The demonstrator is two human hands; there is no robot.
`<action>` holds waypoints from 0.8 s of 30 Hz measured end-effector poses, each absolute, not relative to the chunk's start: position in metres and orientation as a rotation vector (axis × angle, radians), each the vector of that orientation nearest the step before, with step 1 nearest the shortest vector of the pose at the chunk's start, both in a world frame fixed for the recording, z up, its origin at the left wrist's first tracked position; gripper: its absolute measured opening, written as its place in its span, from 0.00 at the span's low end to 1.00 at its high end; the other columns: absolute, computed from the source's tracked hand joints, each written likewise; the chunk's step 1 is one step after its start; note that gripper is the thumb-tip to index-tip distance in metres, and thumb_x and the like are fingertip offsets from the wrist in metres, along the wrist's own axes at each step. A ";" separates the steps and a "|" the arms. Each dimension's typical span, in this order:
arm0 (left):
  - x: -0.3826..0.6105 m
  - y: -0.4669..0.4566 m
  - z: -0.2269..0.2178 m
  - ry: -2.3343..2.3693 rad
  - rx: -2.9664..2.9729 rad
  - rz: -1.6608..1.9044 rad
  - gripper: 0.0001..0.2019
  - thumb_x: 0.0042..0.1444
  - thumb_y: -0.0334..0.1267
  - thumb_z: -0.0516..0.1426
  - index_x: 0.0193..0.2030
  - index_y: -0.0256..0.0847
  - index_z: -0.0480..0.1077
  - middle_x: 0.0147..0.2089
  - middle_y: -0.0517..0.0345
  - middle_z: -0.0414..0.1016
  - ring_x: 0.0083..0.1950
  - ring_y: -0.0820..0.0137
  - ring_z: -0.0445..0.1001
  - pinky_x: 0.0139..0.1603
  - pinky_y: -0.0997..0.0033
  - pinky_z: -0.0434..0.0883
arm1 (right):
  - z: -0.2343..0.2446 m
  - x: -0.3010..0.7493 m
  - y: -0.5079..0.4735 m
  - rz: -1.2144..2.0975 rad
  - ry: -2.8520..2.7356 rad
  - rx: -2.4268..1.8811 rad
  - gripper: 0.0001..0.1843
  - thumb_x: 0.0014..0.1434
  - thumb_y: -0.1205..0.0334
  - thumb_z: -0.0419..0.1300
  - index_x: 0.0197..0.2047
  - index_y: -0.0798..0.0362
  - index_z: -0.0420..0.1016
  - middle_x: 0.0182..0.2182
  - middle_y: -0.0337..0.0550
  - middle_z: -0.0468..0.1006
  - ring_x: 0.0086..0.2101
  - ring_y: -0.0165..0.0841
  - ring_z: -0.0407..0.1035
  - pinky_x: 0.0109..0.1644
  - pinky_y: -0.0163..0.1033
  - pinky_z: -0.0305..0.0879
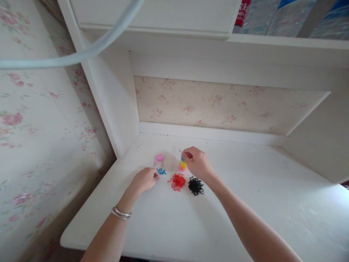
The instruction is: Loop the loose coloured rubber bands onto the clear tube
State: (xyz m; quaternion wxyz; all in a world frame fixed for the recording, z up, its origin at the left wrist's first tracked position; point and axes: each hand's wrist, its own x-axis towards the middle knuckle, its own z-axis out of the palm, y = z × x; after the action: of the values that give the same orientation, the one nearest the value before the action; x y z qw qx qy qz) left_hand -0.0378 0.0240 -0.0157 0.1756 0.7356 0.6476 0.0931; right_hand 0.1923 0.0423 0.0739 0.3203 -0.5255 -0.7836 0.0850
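My right hand (196, 160) is pinched closed over a small stack of blue, yellow and pink (183, 165); whether it is a container or loose bands I cannot tell. A thin blue rubber band (180, 151) pokes out by its fingertips. My left hand (145, 179) rests on the desk with curled fingers beside a few blue rubber bands (161, 171); what it holds, if anything, is hidden. Between the hands lies a heap of red rubber bands (178, 182). Below my right wrist is a heap of black rubber bands (196, 186).
A small pink object (159, 158) lies behind the blue bands. The white desk (259, 218) has a side panel (114, 94) at left and a shelf overhead with plastic-wrapped bottles (289, 18). A pale tube (81, 56) crosses the upper left.
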 end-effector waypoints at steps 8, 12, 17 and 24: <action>-0.034 0.025 -0.013 1.888 2.116 0.312 0.09 0.55 0.41 0.51 0.34 0.47 0.73 0.40 0.58 0.78 0.40 0.68 0.74 0.37 0.74 0.64 | 0.069 0.223 0.075 0.386 -1.954 -1.417 0.12 0.54 0.58 0.53 0.31 0.51 0.77 0.28 0.38 0.77 0.28 0.28 0.67 0.33 0.33 0.58; -0.036 0.027 -0.013 1.995 2.051 0.309 0.10 0.56 0.41 0.50 0.36 0.48 0.73 0.40 0.58 0.78 0.41 0.67 0.74 0.37 0.72 0.64 | 0.067 0.219 0.075 0.368 -2.011 -1.407 0.12 0.54 0.60 0.53 0.31 0.50 0.78 0.29 0.38 0.77 0.29 0.28 0.67 0.33 0.32 0.58; -0.037 0.026 -0.011 2.051 2.030 0.278 0.12 0.57 0.42 0.49 0.37 0.48 0.73 0.41 0.56 0.78 0.41 0.67 0.74 0.37 0.73 0.63 | 0.066 0.218 0.080 0.325 -2.054 -1.439 0.11 0.53 0.61 0.53 0.31 0.49 0.78 0.30 0.38 0.77 0.30 0.28 0.67 0.34 0.32 0.58; -0.040 0.026 -0.008 2.062 2.025 0.271 0.11 0.56 0.43 0.49 0.34 0.48 0.73 0.39 0.58 0.78 0.38 0.67 0.74 0.34 0.73 0.62 | 0.069 0.222 0.079 0.300 -1.953 -1.426 0.11 0.53 0.60 0.53 0.31 0.48 0.78 0.31 0.37 0.78 0.31 0.29 0.68 0.36 0.33 0.59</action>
State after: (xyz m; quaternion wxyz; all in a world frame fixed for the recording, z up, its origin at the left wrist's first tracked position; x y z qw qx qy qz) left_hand -0.0402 0.0256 -0.0083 0.1192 0.6925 0.7054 0.0926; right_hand 0.2224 0.0792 0.0690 0.3451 -0.5493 -0.7522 0.1154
